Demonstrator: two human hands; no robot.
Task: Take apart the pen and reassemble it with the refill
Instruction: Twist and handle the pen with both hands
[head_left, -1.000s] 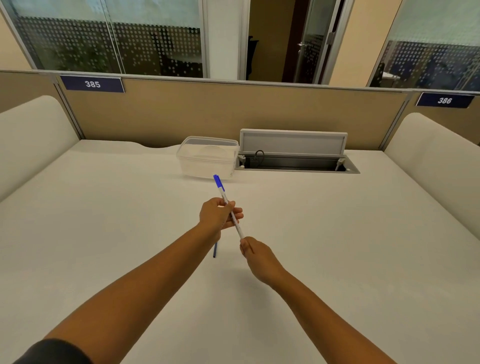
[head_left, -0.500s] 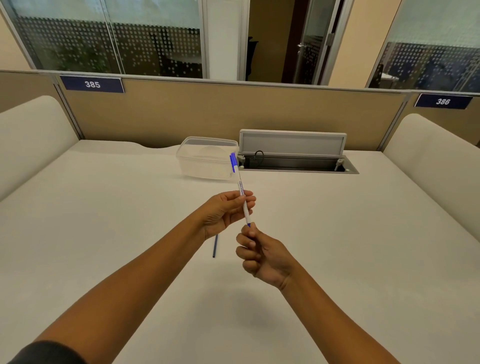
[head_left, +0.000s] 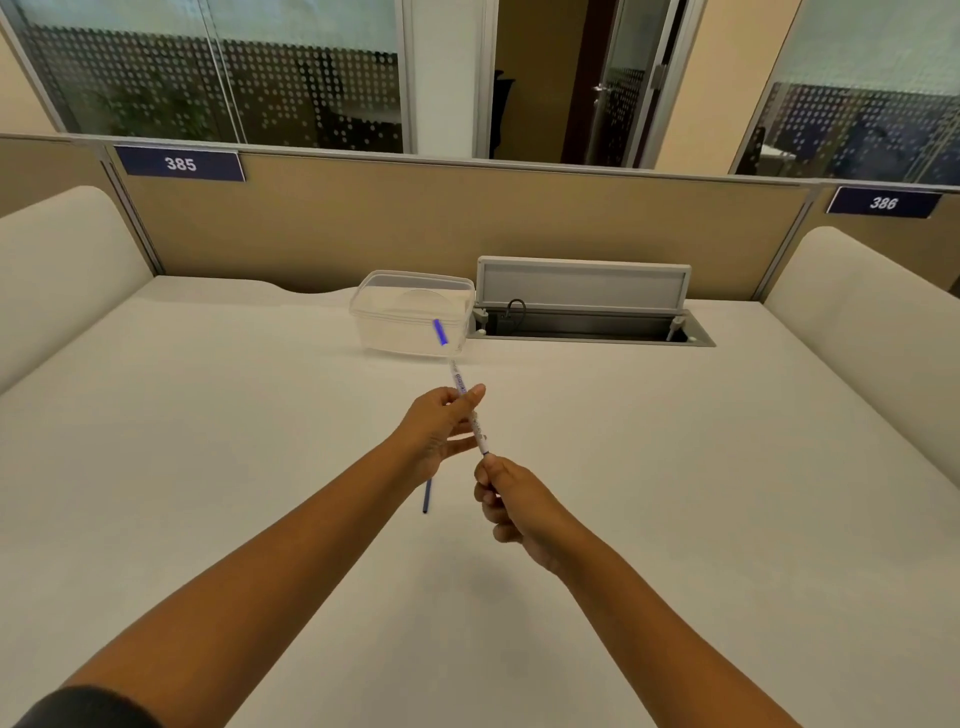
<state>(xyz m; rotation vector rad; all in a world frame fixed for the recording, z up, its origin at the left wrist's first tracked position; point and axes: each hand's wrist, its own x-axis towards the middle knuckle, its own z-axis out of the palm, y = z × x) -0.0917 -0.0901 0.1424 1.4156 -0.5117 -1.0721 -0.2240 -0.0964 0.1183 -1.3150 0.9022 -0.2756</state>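
Head view: two bare forearms reach over a white table (head_left: 208, 441), hands meeting near its middle.
Pen: white barrel with a blue cap end, the pen (head_left: 462, 387) is held in the air, tilted, cap end pointing away toward the box, lower end toward the person.
Left hand: the left hand (head_left: 439, 428) has its fingers (head_left: 474, 396) clamped on the barrel's middle, thumb on top.
Right hand: the right hand (head_left: 511, 501) is curled into a loose fist, its fingers pinched together at the pen's lower tip; what they pinch is too small to tell.
Refill: a thin blue refill (head_left: 426, 497) lies on the table, partly hidden under the left hand.
Box: a clear plastic box (head_left: 395, 312) stands at the far side, just beside an open cable hatch (head_left: 587, 312).
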